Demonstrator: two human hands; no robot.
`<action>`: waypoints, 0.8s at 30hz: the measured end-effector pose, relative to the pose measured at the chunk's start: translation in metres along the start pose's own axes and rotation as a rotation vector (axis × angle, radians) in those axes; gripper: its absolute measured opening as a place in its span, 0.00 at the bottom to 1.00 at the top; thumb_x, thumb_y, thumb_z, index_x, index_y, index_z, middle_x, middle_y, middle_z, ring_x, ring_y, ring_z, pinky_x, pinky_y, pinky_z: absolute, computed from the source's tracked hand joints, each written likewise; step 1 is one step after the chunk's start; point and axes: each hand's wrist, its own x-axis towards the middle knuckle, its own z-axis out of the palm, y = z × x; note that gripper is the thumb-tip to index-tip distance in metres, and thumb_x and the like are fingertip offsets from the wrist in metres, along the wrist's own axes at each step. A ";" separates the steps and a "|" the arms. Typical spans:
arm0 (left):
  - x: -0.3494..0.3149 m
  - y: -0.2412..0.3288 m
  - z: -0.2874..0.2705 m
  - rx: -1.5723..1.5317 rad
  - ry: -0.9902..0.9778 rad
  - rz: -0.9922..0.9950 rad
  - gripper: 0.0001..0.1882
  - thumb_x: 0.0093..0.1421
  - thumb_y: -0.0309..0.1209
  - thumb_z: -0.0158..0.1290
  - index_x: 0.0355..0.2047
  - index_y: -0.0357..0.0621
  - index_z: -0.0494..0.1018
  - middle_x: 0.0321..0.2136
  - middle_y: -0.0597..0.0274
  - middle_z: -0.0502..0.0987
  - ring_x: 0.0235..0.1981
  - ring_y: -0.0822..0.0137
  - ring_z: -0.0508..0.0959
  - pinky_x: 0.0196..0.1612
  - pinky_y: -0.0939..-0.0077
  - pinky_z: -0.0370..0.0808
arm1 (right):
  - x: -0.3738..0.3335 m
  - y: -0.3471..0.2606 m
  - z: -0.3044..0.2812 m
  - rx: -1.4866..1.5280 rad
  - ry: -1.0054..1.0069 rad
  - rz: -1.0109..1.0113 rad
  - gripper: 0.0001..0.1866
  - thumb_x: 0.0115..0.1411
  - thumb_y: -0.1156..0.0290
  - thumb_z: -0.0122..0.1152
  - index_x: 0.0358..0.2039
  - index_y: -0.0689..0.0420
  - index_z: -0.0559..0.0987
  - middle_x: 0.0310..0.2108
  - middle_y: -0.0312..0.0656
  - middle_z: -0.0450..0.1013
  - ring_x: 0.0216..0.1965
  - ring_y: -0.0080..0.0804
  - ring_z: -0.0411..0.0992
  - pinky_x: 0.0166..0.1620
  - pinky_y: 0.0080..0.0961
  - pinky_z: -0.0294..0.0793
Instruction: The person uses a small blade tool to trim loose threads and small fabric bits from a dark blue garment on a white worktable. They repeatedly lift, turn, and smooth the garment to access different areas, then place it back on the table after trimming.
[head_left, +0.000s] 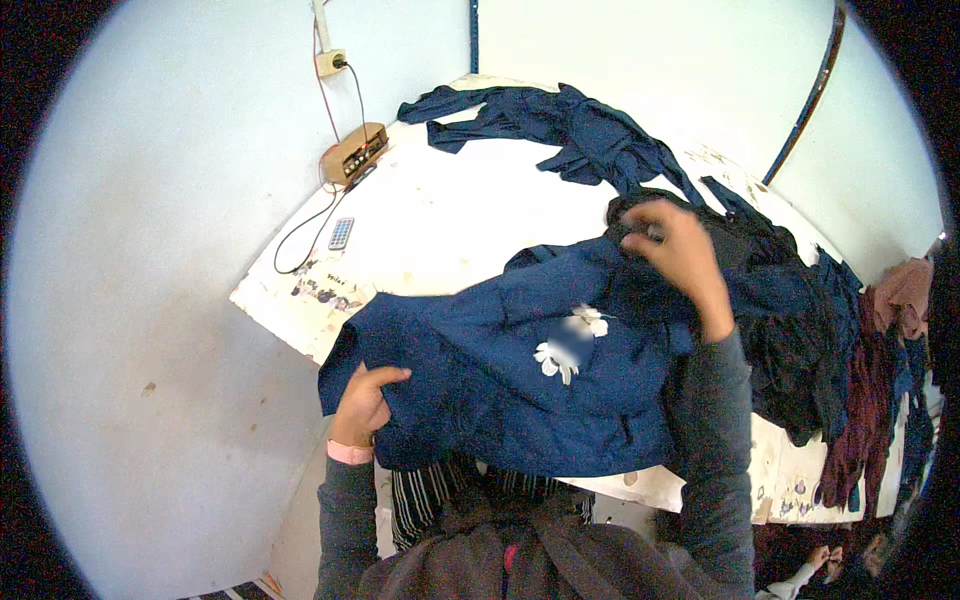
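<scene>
A dark blue garment with a white, leafy-looking print lies spread across the near side of the table, its front edge hanging toward my lap. At its left edge, my left hand grips the cloth, thumb lying on top and the other fingers hidden beneath. Above the garment's far right part, my right hand is raised with thumb and forefinger curved apart, slightly smeared by motion. I see nothing held in it. Just behind that hand is a heap of black cloth.
More dark blue clothing lies at the table's far side. Black and maroon garments hang at the right. A brown box-shaped device with cables and a small remote control sit far left, by the wall. Another person's hands show lower right.
</scene>
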 end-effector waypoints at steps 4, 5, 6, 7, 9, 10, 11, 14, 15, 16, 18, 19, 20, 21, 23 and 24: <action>-0.012 -0.009 -0.018 0.006 0.115 -0.139 0.24 0.53 0.15 0.52 0.53 0.31 0.73 0.48 0.47 0.80 0.49 0.53 0.81 0.54 0.60 0.78 | -0.054 -0.042 0.061 0.458 -0.265 -0.037 0.13 0.53 0.61 0.74 0.31 0.56 0.84 0.34 0.44 0.78 0.37 0.43 0.79 0.41 0.34 0.77; -0.014 -0.006 -0.014 0.053 0.138 -0.132 0.25 0.54 0.16 0.52 0.55 0.31 0.71 0.50 0.47 0.79 0.50 0.52 0.81 0.55 0.60 0.77 | -0.068 -0.058 0.069 0.507 -0.335 -0.050 0.15 0.52 0.59 0.74 0.33 0.57 0.83 0.34 0.44 0.77 0.36 0.43 0.78 0.41 0.34 0.77; -0.017 -0.004 -0.011 0.103 0.161 -0.123 0.25 0.56 0.17 0.53 0.56 0.31 0.70 0.52 0.47 0.78 0.51 0.52 0.80 0.56 0.59 0.76 | -0.082 -0.074 0.076 0.558 -0.403 -0.065 0.18 0.51 0.58 0.75 0.35 0.57 0.81 0.35 0.44 0.76 0.36 0.44 0.78 0.40 0.35 0.77; -0.020 -0.001 -0.008 0.323 0.206 0.007 0.26 0.57 0.19 0.54 0.58 0.32 0.68 0.52 0.47 0.77 0.52 0.51 0.79 0.58 0.59 0.74 | -0.094 -0.092 0.079 0.460 -0.405 -0.141 0.22 0.50 0.57 0.76 0.39 0.55 0.79 0.37 0.43 0.74 0.35 0.45 0.78 0.39 0.36 0.77; -0.020 -0.002 0.004 0.749 0.267 0.270 0.28 0.59 0.21 0.55 0.60 0.34 0.63 0.53 0.46 0.75 0.54 0.51 0.76 0.62 0.57 0.69 | -0.114 -0.117 0.078 0.151 -0.489 -0.205 0.34 0.45 0.57 0.78 0.50 0.52 0.70 0.44 0.43 0.68 0.33 0.48 0.77 0.34 0.39 0.78; -0.020 -0.003 0.009 0.985 0.381 0.448 0.29 0.59 0.23 0.57 0.61 0.35 0.62 0.52 0.46 0.74 0.53 0.50 0.76 0.62 0.56 0.67 | -0.122 -0.122 0.081 0.026 -0.381 -0.268 0.33 0.45 0.63 0.77 0.48 0.53 0.69 0.44 0.45 0.67 0.30 0.47 0.77 0.32 0.38 0.78; -0.020 -0.004 0.015 1.217 0.494 0.630 0.30 0.59 0.24 0.58 0.61 0.36 0.62 0.51 0.46 0.74 0.53 0.50 0.75 0.63 0.54 0.64 | -0.128 -0.123 0.082 -0.019 -0.344 -0.238 0.32 0.45 0.63 0.76 0.48 0.53 0.70 0.45 0.45 0.67 0.30 0.47 0.76 0.33 0.39 0.77; -0.020 0.000 0.027 1.529 0.368 0.953 0.24 0.54 0.27 0.62 0.52 0.47 0.71 0.45 0.58 0.76 0.50 0.58 0.74 0.56 0.57 0.64 | -0.144 -0.129 0.070 -0.076 -0.296 -0.145 0.28 0.45 0.65 0.75 0.46 0.53 0.72 0.43 0.44 0.69 0.30 0.44 0.77 0.32 0.40 0.75; -0.021 0.005 0.031 1.626 0.174 0.949 0.21 0.54 0.27 0.62 0.50 0.49 0.74 0.45 0.63 0.76 0.51 0.61 0.73 0.53 0.59 0.64 | -0.149 -0.131 0.066 -0.081 -0.290 -0.116 0.27 0.45 0.66 0.74 0.45 0.53 0.72 0.41 0.43 0.70 0.30 0.43 0.77 0.32 0.39 0.75; -0.021 0.006 0.033 1.711 -0.026 0.938 0.19 0.54 0.28 0.62 0.47 0.51 0.76 0.45 0.68 0.77 0.51 0.64 0.73 0.51 0.61 0.65 | -0.155 -0.129 0.066 0.011 -0.348 -0.137 0.25 0.45 0.67 0.74 0.44 0.53 0.73 0.40 0.43 0.71 0.30 0.42 0.77 0.32 0.39 0.75; -0.016 -0.003 0.041 1.771 -0.161 0.886 0.13 0.55 0.31 0.60 0.41 0.57 0.79 0.43 0.78 0.77 0.51 0.70 0.72 0.49 0.65 0.63 | -0.165 -0.122 0.062 0.193 -0.461 -0.187 0.22 0.45 0.69 0.73 0.41 0.54 0.75 0.37 0.41 0.74 0.31 0.40 0.78 0.33 0.39 0.76; -0.011 -0.009 0.045 1.785 -0.196 0.880 0.11 0.55 0.32 0.61 0.40 0.58 0.80 0.42 0.78 0.78 0.51 0.70 0.72 0.49 0.65 0.63 | -0.167 -0.121 0.059 0.259 -0.633 -0.125 0.19 0.46 0.70 0.70 0.41 0.55 0.77 0.37 0.40 0.78 0.34 0.39 0.79 0.35 0.39 0.77; -0.008 -0.014 0.048 1.805 -0.232 0.876 0.10 0.56 0.34 0.62 0.40 0.59 0.80 0.41 0.78 0.78 0.50 0.69 0.73 0.50 0.65 0.62 | -0.172 -0.119 0.060 0.288 -0.635 -0.102 0.20 0.47 0.70 0.69 0.42 0.55 0.77 0.39 0.41 0.78 0.36 0.41 0.79 0.36 0.39 0.77; -0.007 -0.017 0.050 1.840 -0.210 0.887 0.10 0.58 0.35 0.59 0.41 0.60 0.80 0.42 0.80 0.78 0.49 0.71 0.73 0.50 0.67 0.61 | -0.178 -0.116 0.064 0.318 -0.637 -0.080 0.20 0.48 0.71 0.68 0.44 0.55 0.78 0.41 0.42 0.78 0.37 0.43 0.79 0.37 0.40 0.77; -0.007 -0.016 0.053 1.898 -0.199 0.908 0.10 0.58 0.35 0.59 0.41 0.61 0.80 0.42 0.81 0.78 0.49 0.71 0.73 0.49 0.67 0.60 | -0.184 -0.111 0.069 0.285 -0.562 -0.004 0.21 0.49 0.72 0.66 0.46 0.55 0.78 0.44 0.45 0.78 0.39 0.47 0.79 0.40 0.41 0.78; -0.007 -0.015 0.055 1.925 -0.194 0.918 0.10 0.59 0.36 0.59 0.41 0.62 0.80 0.42 0.82 0.78 0.48 0.72 0.73 0.49 0.67 0.60 | -0.185 -0.109 0.070 0.224 -0.485 0.049 0.21 0.50 0.73 0.65 0.48 0.55 0.78 0.45 0.45 0.77 0.40 0.48 0.79 0.41 0.41 0.78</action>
